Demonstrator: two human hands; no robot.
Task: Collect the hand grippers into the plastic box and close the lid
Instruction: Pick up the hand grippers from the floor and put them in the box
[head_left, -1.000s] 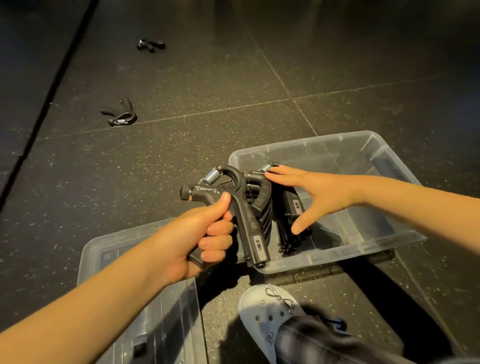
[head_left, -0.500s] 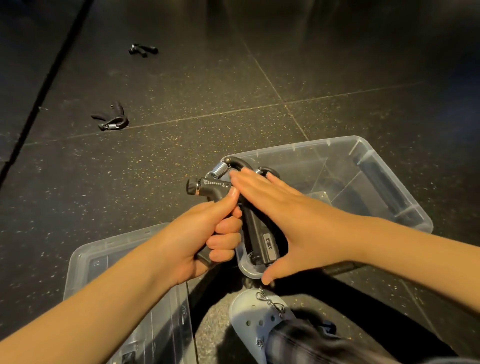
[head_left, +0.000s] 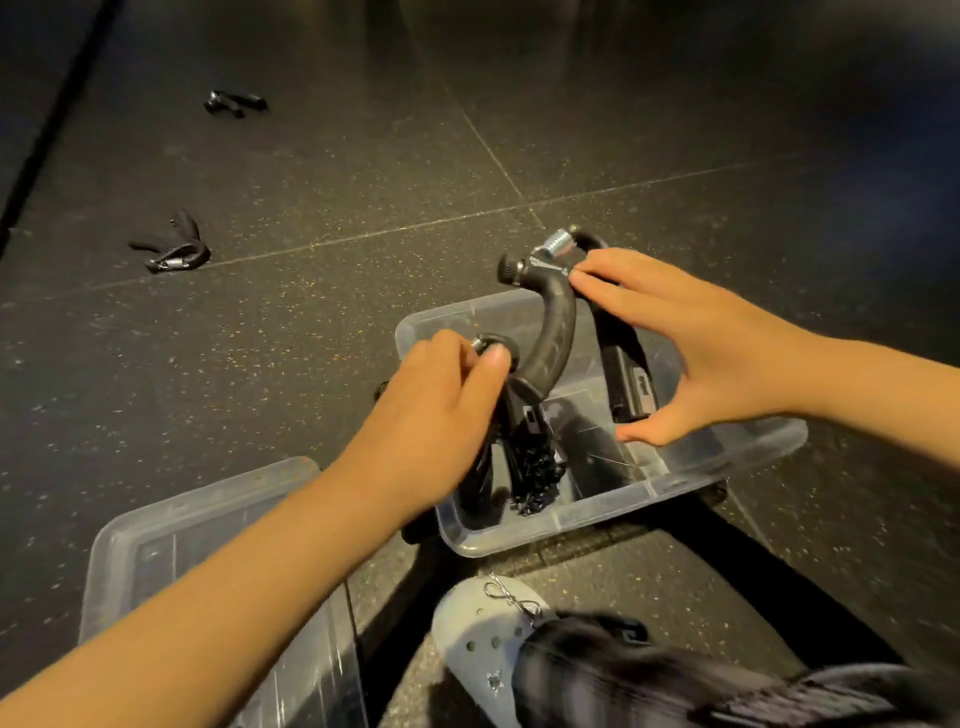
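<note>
Floor: dark speckled rubber-tile floor, pale seams.
Lying on it: clear plastic box; clear plastic lid.
Left side: nearer black hand gripper; farther black hand gripper.

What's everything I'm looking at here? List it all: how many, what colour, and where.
held hand gripper: one, black with a silver spring, above the box
boxed hand grippers: several, count unclear, black, standing in the box's left end
near floor hand gripper: one, black, floor at left
far floor hand gripper: one, black, floor at upper left
plastic box: one, clear, open, on the floor
lid: one, clear, on the floor left of the box
floor: dark, speckled tiles
shoe: one, pale grey, metal charm, bottom centre
trouser leg: one, dark, blurred, bottom right
left hand: grips the top of the boxed hand grippers
right hand: holds the held hand gripper between fingers and thumb
</note>
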